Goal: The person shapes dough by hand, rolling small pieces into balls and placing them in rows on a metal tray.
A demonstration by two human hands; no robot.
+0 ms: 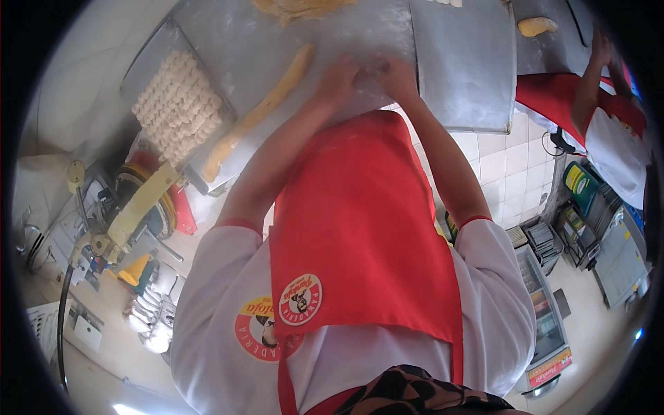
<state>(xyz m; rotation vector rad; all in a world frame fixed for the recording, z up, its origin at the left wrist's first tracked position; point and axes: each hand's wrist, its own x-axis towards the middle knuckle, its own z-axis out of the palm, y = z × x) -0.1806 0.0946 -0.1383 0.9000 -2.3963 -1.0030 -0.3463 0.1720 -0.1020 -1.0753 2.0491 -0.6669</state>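
A dough strip (263,111) lies right of the tray (153,54).

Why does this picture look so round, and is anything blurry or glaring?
Head view: a fisheye lens rounds the frame, blackening its corners; head view: left hand and right hand look blurred, perhaps from motion, the red apron crisper; head view: bright glare near the lower-left and right rims.

A glass-fronted cooler (546,308) is seen on the pale floor (588,328). Just above it, dark racks (543,243) are placed; to its upper right, a green item (579,183) and a co-worker (612,155) are seen. Well to its left, a yellow bar (142,205) and black hose (63,325) are visible.
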